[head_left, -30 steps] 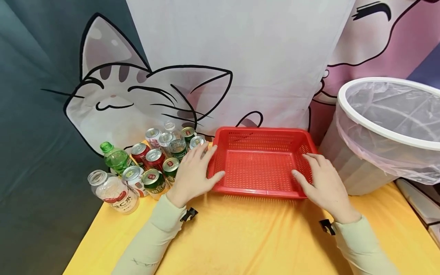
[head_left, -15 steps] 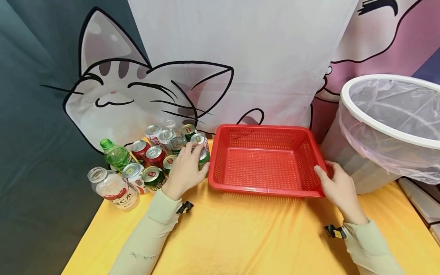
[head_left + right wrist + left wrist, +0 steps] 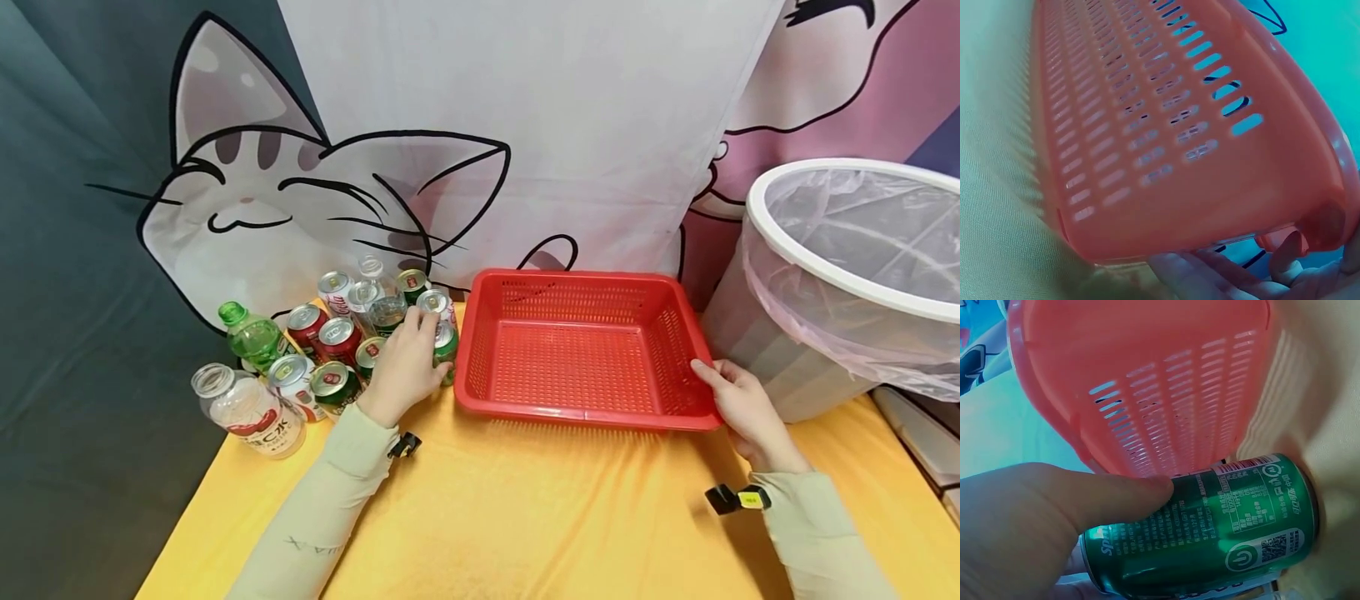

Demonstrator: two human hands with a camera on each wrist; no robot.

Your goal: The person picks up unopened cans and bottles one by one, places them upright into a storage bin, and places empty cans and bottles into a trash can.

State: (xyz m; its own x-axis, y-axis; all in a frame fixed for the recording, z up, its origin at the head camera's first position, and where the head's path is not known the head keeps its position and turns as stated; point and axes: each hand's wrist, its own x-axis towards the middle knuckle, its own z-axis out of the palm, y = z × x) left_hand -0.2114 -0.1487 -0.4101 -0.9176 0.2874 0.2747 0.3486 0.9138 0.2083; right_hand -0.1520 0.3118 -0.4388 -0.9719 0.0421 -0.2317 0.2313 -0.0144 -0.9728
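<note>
Green can (image 3: pixel 1235 528): axis vertical (seemingly), left hand (image 3: pixel 402 365) gripping it, right hand (image 3: pixel 750 412) gripping basket (image 3: pixel 585 415).

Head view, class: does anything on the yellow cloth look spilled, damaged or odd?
No spill or damage stands out. One small oddity: the wide-mouthed clear plastic bottle at the group's left front shows no cap, while the green plastic bottle behind it wears one.

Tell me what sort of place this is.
Probably a staged indoor corner: a cartoon-cat backdrop behind a yellow-covered table, with a bag-lined bin over on the right.
</note>
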